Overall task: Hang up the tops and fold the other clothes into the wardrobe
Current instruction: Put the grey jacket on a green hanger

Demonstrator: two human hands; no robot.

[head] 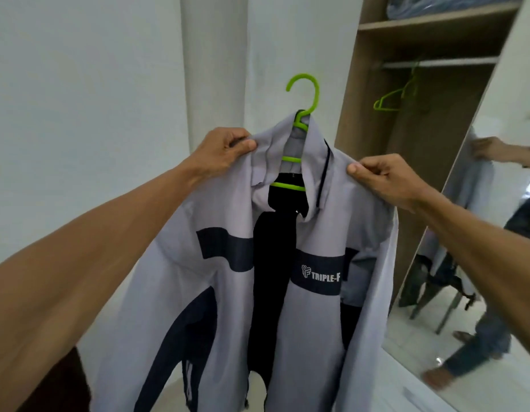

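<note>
My left hand (225, 150) is clenched on the left shoulder of the light grey jacket with dark navy panels (248, 278), thumb and fingers pinching a fold of cloth just beside the collar. My right hand (385, 179) pinches the right shoulder seam the same way, fingertips (353, 168) pressed into the fabric, knuckles curled over the top. Between my two hands I hold the jacket up in the air, its front open and facing me, the dark lining showing down the middle. A navy chest band on the right front carries white lettering that reads "TRIPLE-F".

A bright green plastic hanger (299, 120) sits inside the neck of the jacket: its crossbars show through the open collar and its hook rises free above the collar, catching on nothing.

Past the jacket, to the right, stands the open wooden wardrobe (376, 120). Its metal hanging rail (436, 63) runs under a shelf, and a second green hanger (397, 98) hangs from it, empty. The jacket is well short of the rail, outside the wardrobe. On the upper shelf lies something blue wrapped in clear plastic (436, 7); I cannot tell what. At far right, a mirrored door (495, 233) reflects my arm and the jacket.
</note>
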